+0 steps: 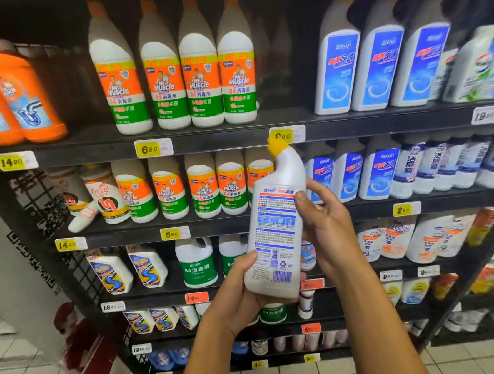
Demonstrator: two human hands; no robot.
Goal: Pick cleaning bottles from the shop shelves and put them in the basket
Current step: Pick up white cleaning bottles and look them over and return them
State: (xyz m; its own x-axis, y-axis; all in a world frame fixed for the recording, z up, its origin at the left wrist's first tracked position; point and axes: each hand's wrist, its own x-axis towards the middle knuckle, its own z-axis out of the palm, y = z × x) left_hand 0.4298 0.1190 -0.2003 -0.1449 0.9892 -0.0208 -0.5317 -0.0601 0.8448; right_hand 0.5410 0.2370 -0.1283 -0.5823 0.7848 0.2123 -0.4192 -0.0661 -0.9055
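Observation:
I hold a white toilet-cleaner bottle (275,225) with a bent yellow cap upright in front of the shelves, its back label with a barcode turned to me. My left hand (241,297) cups its base from below and the left. My right hand (326,225) grips its right side near the middle. Matching white bottles with blue labels (377,69) stand on the top shelf at the right. No basket is in view.
Black shelves (208,137) with yellow price tags hold rows of Mr Muscle bottles (175,75), orange drain-cleaner bottles (17,94) at the left and green-labelled jugs (197,265) lower down. One small white bottle (82,217) lies tipped over on the second shelf. White floor tiles lie below.

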